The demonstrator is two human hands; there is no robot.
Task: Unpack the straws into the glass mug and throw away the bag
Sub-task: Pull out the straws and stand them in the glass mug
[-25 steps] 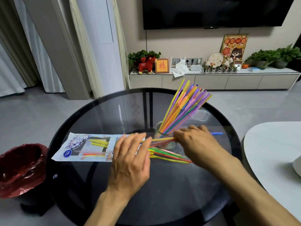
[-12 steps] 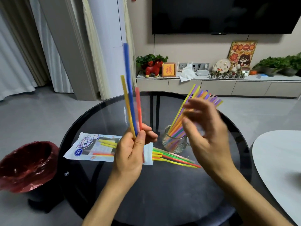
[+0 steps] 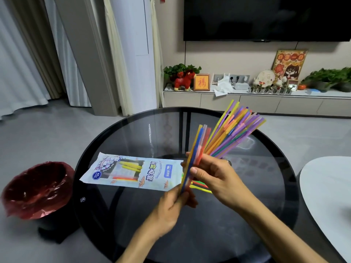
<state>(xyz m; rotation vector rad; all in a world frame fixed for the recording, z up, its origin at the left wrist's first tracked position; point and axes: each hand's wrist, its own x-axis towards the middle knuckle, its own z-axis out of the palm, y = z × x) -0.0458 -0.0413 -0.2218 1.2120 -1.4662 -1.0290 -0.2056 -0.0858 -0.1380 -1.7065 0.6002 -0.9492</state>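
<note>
A small bunch of straws [image 3: 197, 147], yellow, blue and red, stands tilted above the table. My left hand [image 3: 171, 207] grips its lower end and my right hand [image 3: 214, 175] pinches its middle. Behind my right hand, a fan of many coloured straws [image 3: 235, 130] leans right; the glass mug holding them is hidden by that hand. The straw bag [image 3: 136, 172] lies flat on the table to the left, a few straws showing in its window. Several loose straws [image 3: 201, 186] lie on the glass under my hands.
The round dark glass table [image 3: 152, 234] carries everything. A bin with a red liner [image 3: 36, 188] stands on the floor at its left. A white table edge [image 3: 326, 196] is at the right. A TV cabinet with ornaments [image 3: 247, 99] lines the far wall.
My left hand picked a few straws off the table and raised them upright. Now the bunch has tilted right toward the mug, and my right hand has closed on its middle.
</note>
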